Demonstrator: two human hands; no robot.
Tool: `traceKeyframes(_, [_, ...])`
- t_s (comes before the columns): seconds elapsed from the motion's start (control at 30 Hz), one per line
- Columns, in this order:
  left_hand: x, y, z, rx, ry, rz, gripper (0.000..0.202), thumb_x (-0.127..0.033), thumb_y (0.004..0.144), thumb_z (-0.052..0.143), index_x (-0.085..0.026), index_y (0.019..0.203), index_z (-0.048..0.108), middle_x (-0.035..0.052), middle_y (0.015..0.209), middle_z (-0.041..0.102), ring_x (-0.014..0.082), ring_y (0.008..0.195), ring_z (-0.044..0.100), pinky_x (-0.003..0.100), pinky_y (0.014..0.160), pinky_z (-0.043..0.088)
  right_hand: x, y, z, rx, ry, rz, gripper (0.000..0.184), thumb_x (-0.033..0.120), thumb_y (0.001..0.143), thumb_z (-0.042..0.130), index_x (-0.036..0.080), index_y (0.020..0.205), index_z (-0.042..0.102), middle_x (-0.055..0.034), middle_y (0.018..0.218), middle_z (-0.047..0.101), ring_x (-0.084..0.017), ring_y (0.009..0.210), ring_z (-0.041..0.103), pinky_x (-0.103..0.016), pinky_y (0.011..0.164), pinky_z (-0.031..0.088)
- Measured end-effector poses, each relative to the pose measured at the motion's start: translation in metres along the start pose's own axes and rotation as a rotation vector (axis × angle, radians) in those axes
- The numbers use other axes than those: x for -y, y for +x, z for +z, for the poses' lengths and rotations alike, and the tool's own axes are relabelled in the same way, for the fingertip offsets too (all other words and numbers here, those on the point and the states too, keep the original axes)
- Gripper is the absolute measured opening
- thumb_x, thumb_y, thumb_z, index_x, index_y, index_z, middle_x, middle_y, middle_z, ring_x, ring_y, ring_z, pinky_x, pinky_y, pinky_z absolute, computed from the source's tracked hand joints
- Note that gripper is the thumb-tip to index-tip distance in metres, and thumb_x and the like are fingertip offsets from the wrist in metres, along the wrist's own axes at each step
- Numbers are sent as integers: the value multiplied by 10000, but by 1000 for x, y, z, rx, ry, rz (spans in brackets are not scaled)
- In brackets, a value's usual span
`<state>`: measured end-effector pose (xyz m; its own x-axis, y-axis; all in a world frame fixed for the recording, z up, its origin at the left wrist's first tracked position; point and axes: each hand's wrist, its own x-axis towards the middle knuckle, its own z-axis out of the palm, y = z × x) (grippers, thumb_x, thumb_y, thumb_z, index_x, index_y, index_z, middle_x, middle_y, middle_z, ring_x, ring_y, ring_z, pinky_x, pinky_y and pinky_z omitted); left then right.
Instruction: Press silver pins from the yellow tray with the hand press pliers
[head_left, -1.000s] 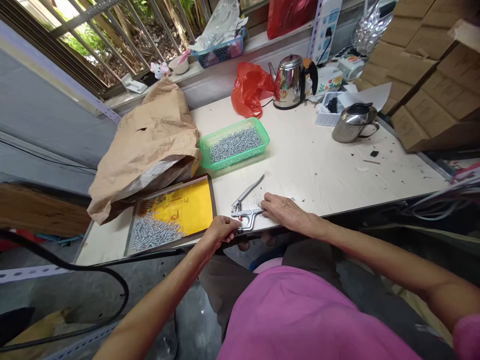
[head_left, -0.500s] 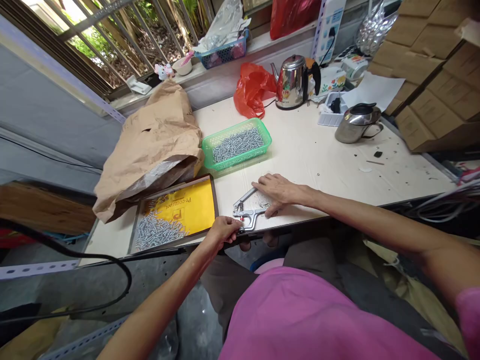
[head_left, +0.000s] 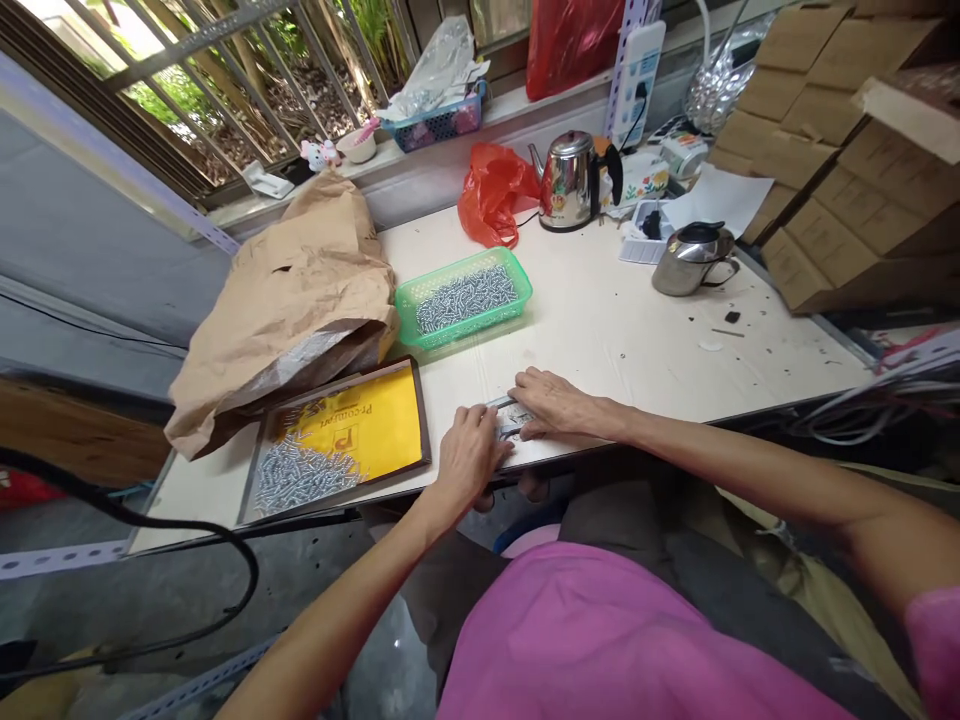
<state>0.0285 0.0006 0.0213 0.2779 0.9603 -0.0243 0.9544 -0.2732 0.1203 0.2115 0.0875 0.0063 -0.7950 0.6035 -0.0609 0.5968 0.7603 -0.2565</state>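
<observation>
A pair of silver spring-loaded hand pliers [head_left: 512, 418] lies near the table's front edge. My left hand [head_left: 466, 455] is closed over the jaw end and hides it. My right hand [head_left: 556, 402] grips the handle end, fingers on the far handle and thumb by the near one. To the left, a dark-rimmed tray [head_left: 424, 420] with a yellow sheet [head_left: 391, 415] inside bears a heap of small silver metal pieces [head_left: 304, 475]. Behind it, a green plastic basket [head_left: 523, 292] holds many similar small metal pieces [head_left: 469, 300].
A large brown paper bag [head_left: 292, 270] leans over the tray's back. Along the back stand a red plastic bag [head_left: 491, 195] and a steel kettle [head_left: 568, 180]. A small steel pot [head_left: 686, 262] is at right, before stacked cardboard boxes [head_left: 832, 190].
My left hand has gone from pinching at the jaw tip to covering the jaw end. The plier handles have come closer together under my right hand. The whole view has shifted slightly.
</observation>
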Motion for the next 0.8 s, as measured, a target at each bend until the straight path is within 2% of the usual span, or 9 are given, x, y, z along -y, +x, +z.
traceKeyframes(0.1, [5,25,9,74,9,141,604,-323,806,671,-167,1339,434,118,1316,536,273,1151,493,375,914,448,3,-6,-7,34,4,19,524,434,761,730,85,1121,577,-143,1094,556,-260,1002,498,-336,809,405])
traceKeyframes(0.2, [13,39,12,118,15,183,696,-375,785,688,-138,1373,403,133,1276,551,281,1099,507,390,919,437,9,-12,-18,59,7,53,578,401,775,719,74,1214,532,-160,1156,549,-274,1035,498,-357,836,411])
traceKeyframes(0.33, [14,44,8,145,7,160,539,-398,772,692,-179,1246,555,90,1112,603,265,1018,518,361,856,447,19,-12,-23,96,-35,115,367,315,811,691,90,1088,609,-162,1130,578,-275,1064,508,-360,867,405])
traceKeyframes(0.53, [10,43,9,135,-78,87,280,-349,793,680,-220,1042,671,50,949,619,235,949,527,330,753,440,19,-7,-12,134,44,149,177,198,868,605,104,1016,633,-137,1038,625,-232,1022,562,-293,818,412])
traceKeyframes(0.67, [9,43,9,144,-100,99,185,-329,821,656,-220,967,687,47,916,623,232,937,534,332,743,432,15,-8,-4,126,88,96,138,200,901,551,132,979,642,-110,988,642,-218,980,581,-286,791,405])
traceKeyframes(0.8, [9,45,7,147,-97,102,208,-336,818,662,-221,991,681,55,943,616,236,953,530,333,760,434,11,-7,-7,90,49,89,178,226,901,554,118,1013,642,-126,1003,630,-232,979,571,-300,769,406])
